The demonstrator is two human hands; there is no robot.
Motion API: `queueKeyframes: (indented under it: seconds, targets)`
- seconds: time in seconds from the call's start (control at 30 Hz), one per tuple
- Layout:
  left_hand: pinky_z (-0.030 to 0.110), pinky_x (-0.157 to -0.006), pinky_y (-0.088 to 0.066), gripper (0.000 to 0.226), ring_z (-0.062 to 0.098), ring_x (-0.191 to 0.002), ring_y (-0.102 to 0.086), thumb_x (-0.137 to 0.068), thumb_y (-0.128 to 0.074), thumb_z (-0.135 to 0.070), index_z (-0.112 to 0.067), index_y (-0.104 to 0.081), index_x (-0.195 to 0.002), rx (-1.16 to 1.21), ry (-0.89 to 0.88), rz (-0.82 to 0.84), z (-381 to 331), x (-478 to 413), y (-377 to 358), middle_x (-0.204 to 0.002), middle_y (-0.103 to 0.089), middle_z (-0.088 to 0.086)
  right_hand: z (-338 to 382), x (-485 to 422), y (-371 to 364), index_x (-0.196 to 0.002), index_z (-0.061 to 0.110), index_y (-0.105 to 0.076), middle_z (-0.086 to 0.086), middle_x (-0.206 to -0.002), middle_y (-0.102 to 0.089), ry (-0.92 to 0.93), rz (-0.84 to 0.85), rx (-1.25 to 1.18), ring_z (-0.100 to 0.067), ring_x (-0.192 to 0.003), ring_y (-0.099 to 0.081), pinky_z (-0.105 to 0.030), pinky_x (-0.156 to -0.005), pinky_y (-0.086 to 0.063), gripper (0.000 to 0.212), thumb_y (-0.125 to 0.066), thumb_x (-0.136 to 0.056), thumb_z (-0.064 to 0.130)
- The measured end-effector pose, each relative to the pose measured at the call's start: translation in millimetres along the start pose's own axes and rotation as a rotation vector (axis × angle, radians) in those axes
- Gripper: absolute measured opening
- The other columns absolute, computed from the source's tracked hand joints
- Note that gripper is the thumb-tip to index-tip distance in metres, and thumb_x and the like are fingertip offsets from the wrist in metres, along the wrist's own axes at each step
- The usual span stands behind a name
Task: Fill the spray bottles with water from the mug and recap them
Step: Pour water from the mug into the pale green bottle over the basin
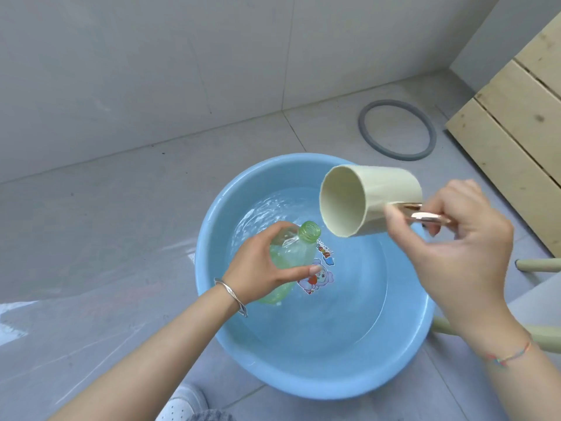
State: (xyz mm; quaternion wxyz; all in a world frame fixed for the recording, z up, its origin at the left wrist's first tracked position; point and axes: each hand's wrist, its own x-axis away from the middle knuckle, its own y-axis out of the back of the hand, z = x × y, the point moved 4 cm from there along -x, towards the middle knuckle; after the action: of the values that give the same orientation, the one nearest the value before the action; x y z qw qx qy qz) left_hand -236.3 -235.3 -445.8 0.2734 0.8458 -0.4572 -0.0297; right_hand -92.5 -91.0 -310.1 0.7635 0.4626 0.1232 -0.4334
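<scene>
Head cam has the mug (391, 185) tipped almost on its side, just up and right of the green bottle (291, 253) and its uncapped neck. It looks empty to me, so I'd scoop more from the blue basin (212, 302), then set the lip right over the neck and pour slowly with the bottle held straighter. Left hand (258, 270) is wrapped round the bottle's body, holding it tilted over the basin water, and right hand (455, 250) has its fingers curled on the mug's gold handle.
</scene>
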Motion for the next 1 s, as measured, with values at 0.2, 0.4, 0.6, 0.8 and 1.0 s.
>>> queueKeyframes:
  seconds: [0.2,0.4,0.6,0.8,1.0]
  targets:
    - [0.001,-0.089,-0.036,0.063,-0.015,-0.103,-0.054,-0.055,-0.076,-0.061,-0.038,-0.054,-0.11,0.094,0.022,-0.056,7,0,3,-0.108,-0.064,-0.022,-75,26,-27,-0.057,0.001,-0.034,0.005,-0.047,-0.031,-0.497,0.123,-0.103,-0.008,-0.048,-0.029,-0.018,-0.045,-0.021,0.049,-0.075,-0.078,0.015]
    - [0.004,-0.089,-0.038,0.07,-0.01,-0.102,-0.058,-0.055,-0.077,-0.058,-0.028,-0.058,-0.116,0.134,0.029,-0.079,11,0,3,-0.107,-0.066,-0.019,-98,61,-56,-0.052,0.017,-0.029,0.003,-0.051,-0.028,-0.445,0.328,0.07,-0.012,-0.054,-0.031,-0.022,-0.051,-0.024,0.051,-0.074,-0.076,0.012]
    - [0.001,-0.087,-0.037,0.067,-0.018,-0.099,-0.055,-0.053,-0.076,-0.059,-0.035,-0.054,-0.112,0.122,0.052,-0.097,10,0,3,-0.103,-0.063,-0.025,-110,73,-66,-0.051,0.022,-0.026,0.004,-0.05,-0.031,-0.434,0.388,0.109,-0.018,-0.059,-0.036,-0.023,-0.054,-0.024,0.055,-0.074,-0.075,0.012]
    - [-0.003,-0.083,-0.033,0.054,-0.025,-0.094,-0.051,-0.056,-0.078,-0.054,-0.049,-0.047,-0.099,0.108,0.047,-0.107,7,0,4,-0.099,-0.059,-0.031,-114,82,-72,-0.051,0.02,-0.027,0.003,-0.05,-0.032,-0.444,0.438,0.124,-0.023,-0.063,-0.04,-0.031,-0.057,-0.024,0.053,-0.074,-0.076,0.014]
    - [0.004,-0.089,-0.04,0.063,-0.011,-0.1,-0.058,-0.055,-0.077,-0.059,-0.037,-0.056,-0.11,0.12,0.04,-0.096,11,-1,1,-0.104,-0.066,-0.022,-114,86,-75,-0.051,0.021,-0.027,0.005,-0.049,-0.031,-0.442,0.474,0.117,-0.021,-0.061,-0.037,-0.026,-0.054,-0.025,0.055,-0.074,-0.076,0.013]
